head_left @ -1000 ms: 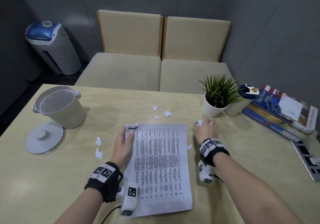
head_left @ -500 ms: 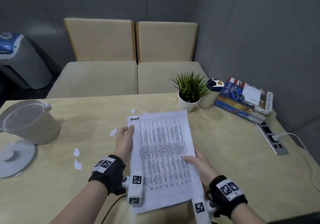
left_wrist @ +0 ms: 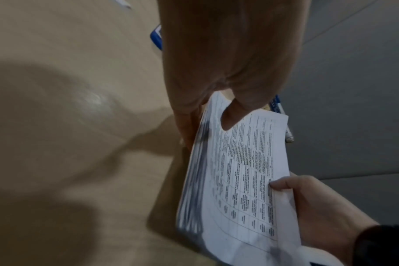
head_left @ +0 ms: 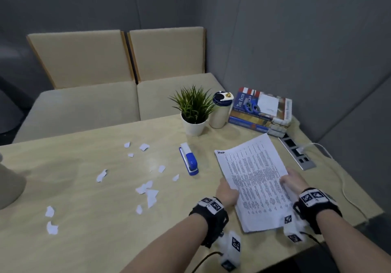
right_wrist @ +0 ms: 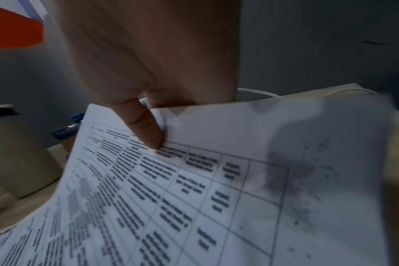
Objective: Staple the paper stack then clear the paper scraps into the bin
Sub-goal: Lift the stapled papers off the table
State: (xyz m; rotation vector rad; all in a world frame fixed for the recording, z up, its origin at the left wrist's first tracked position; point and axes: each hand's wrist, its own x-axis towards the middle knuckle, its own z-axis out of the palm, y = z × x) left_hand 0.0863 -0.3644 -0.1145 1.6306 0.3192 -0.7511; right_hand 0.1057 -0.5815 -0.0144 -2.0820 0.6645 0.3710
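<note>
Both hands hold the printed paper stack [head_left: 254, 179] lifted and tilted over the right part of the table. My left hand [head_left: 227, 190] pinches its left edge, thumb on top and fingers beneath, as the left wrist view shows on the paper stack [left_wrist: 246, 172]. My right hand [head_left: 291, 180] pinches the right edge, thumb on the printed sheet of the paper stack [right_wrist: 171, 189]. A blue and white stapler [head_left: 189, 158] lies on the table left of the stack. Several torn white paper scraps [head_left: 148, 190] are scattered over the middle and left. The bin [head_left: 10, 179] shows only as a beige edge at far left.
A potted plant [head_left: 193, 107] and a lidded cup [head_left: 221, 110] stand at the back of the table [head_left: 84, 241]. A pile of books [head_left: 262, 112] with blue scissors on top sits at back right. A power strip [head_left: 296, 153] with a white cable runs along the right edge.
The paper stack has been lifted off the middle of the table and carried to the right in both hands. The stapler and more scraps are uncovered. The view has swung right.
</note>
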